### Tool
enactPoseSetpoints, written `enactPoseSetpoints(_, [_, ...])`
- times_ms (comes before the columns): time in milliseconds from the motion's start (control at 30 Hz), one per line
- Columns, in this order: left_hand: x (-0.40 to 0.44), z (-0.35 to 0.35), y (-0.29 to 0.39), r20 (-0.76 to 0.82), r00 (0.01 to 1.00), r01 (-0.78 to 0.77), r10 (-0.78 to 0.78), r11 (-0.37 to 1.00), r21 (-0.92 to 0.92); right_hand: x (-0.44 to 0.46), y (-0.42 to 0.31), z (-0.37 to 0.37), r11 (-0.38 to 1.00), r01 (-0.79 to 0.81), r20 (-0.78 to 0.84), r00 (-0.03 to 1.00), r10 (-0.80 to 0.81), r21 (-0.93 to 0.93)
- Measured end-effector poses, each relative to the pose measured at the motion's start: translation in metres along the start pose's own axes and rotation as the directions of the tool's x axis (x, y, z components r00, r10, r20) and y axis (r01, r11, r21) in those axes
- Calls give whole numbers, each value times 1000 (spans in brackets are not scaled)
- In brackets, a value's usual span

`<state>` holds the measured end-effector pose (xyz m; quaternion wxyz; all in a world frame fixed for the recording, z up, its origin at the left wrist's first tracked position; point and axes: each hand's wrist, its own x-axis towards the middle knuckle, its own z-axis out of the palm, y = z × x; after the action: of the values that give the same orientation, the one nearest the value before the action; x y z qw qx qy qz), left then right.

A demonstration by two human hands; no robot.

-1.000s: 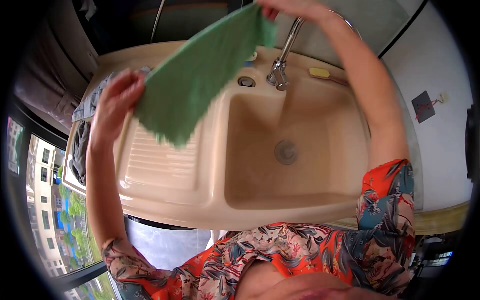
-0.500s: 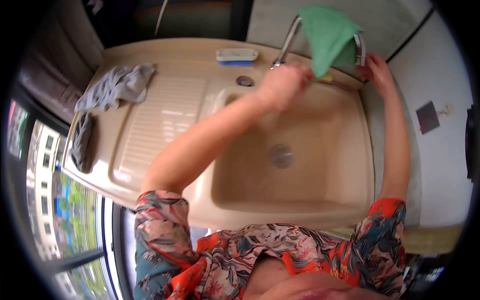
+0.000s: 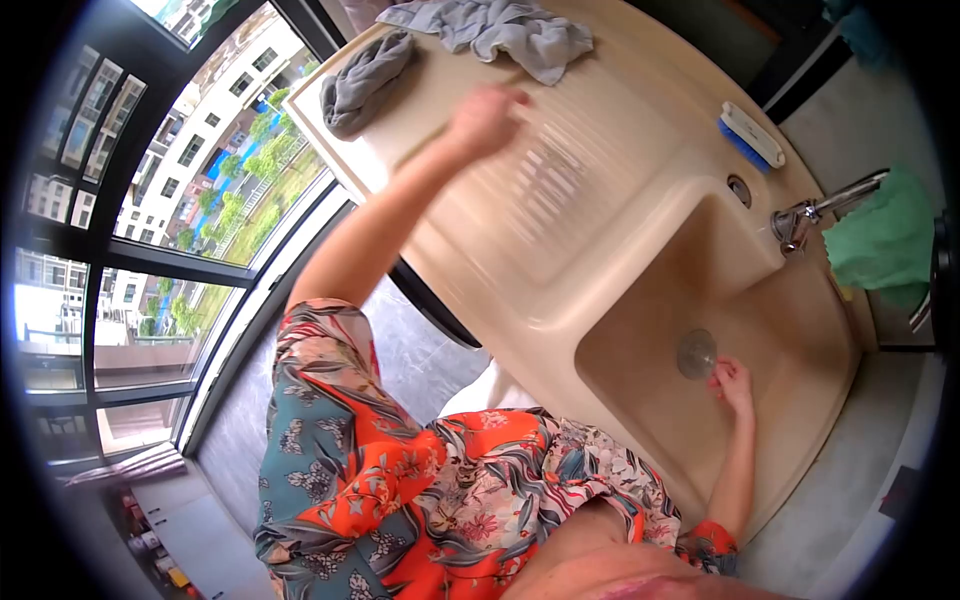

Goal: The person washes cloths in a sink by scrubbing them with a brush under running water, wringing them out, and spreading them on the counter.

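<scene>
My left hand hangs over the ribbed drainboard, just below two grey cloths; its fingers look bent and are blurred, and I see nothing in them. The crumpled light grey cloth lies above it, and a darker grey cloth is bunched to its left. Inside the sink, my right hand is beside the drain, its fingers loosely bent and apart, holding nothing I can see. A green cloth drapes over the faucet, away from both hands.
The beige sink basin and drainboard form one unit. A white brush with blue bristles rests on the back ledge near a round overflow hole. Large windows stand at the left.
My view has turned left. Both hands have left the green cloth, which stays on the faucet. My left hand has moved over the drainboard, and my right hand down into the sink.
</scene>
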<state>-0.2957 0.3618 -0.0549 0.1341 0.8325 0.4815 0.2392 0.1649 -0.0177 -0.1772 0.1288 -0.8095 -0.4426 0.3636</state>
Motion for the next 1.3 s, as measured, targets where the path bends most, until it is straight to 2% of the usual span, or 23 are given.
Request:
enactPoseSetpoints(33, [9, 1, -48, -120, 983, 142, -139, 990, 20, -3, -29, -6, 961, -72, 3, 997, 73, 268])
enactPoseSetpoints(100, [4, -54, -69, -224, 958, 255, -179, 889, 381, 3, -56, -12, 981, 22, 37, 999, -29, 193])
enactPoseSetpoints(233, [10, -57, -112, -396, 888, 418, -233, 766, 488, 6, -106, -39, 963, 209, 36, 975, -218, 171])
enactPoseSetpoints(267, [7, -70, -105, -297, 868, 492, -397, 770, 407, 5, -121, -40, 950, 226, 42, 970, -240, 218])
enactPoseSetpoints(333, [8, -67, -126, -217, 841, 540, -496, 748, 386, 6, -151, -42, 911, 267, 36, 956, -292, 314])
enactPoseSetpoints(400, [16, -72, -106, -116, 813, 559, -570, 710, 429, 5, -171, -48, 904, 300, 15, 947, -320, 305])
enactPoseSetpoints(500, [46, -46, -97, -272, 937, 341, -219, 742, 577, 0, -193, -46, 876, 293, 18, 946, -324, 384])
enactPoseSetpoints(567, [69, -35, -43, -79, 988, 154, -132, 845, 512, -3, -205, -41, 864, 280, 40, 945, -326, 418])
enactPoseSetpoints(633, [95, 1, -18, -66, 996, -28, 58, 921, 389, -6, -217, -37, 873, 278, 74, 940, -333, 401])
enactPoseSetpoints(700, [108, 15, 25, -18, 999, 39, -35, 922, 384, -5, -221, -36, 886, 276, 76, 942, -325, 373])
enactPoseSetpoints(767, [124, 34, 30, 7, 991, 122, -131, 939, 322, -5, -229, -38, 896, 273, 85, 943, -320, 350])
enactPoseSetpoints(800, [128, 40, 24, 71, 982, 155, -176, 960, 232, -5, -232, -37, 867, 261, 88, 941, -326, 425])
enactPoseSetpoints(833, [144, 66, 3, -19, 995, 102, -100, 959, 265, -7, -239, -38, 852, 278, 50, 941, -333, 444])
enactPoseSetpoints(900, [133, 61, 28, -75, 991, 117, -113, 992, 55, -6, -256, -44, 817, 303, -19, 941, -338, 491])
enactPoseSetpoints(933, [130, 67, 39, -6, 999, 45, -47, 988, -150, 4, -259, -47, 769, 319, -34, 931, -362, 553])
enactPoseSetpoints(967, [120, 66, 56, 47, 998, -11, 29, 935, -355, 11, -268, -46, 655, 295, -72, 936, -345, 696])
enactPoseSetpoints(1000, [106, 69, 79, 190, 982, 129, 6, 715, -688, 19, -277, -47, 518, 268, -105, 941, -322, 813])
enactPoseSetpoints(1033, [82, 56, 114, 327, 944, 291, 38, 372, -881, 37, -277, -45, 380, 221, -87, 937, -339, 898])
enactPoseSetpoints(1100, [45, 42, 164, 428, 872, 454, 238, -66, -888, 75, -275, -38, 118, 90, -37, 921, -389, 989])
enactPoseSetpoints(1167, [16, 48, 212, 459, 822, 569, 337, -445, -692, 106, -260, -27, 21, 73, -50, 839, -541, 997])
enactPoseSetpoints(1233, [15, 61, 223, 430, 860, 492, 274, -671, -555, 137, -233, -24, 137, 228, -61, 691, -720, 964])
enactPoseSetpoints(1267, [19, 71, 222, 396, 899, 407, 190, -699, -588, 95, -279, -32, -62, -85, 16, 700, -714, 994])
enactPoseSetpoints(1300, [24, 78, 214, 361, 927, 322, 105, -717, -618, 86, -295, -29, -40, 54, -67, 812, -580, 998])
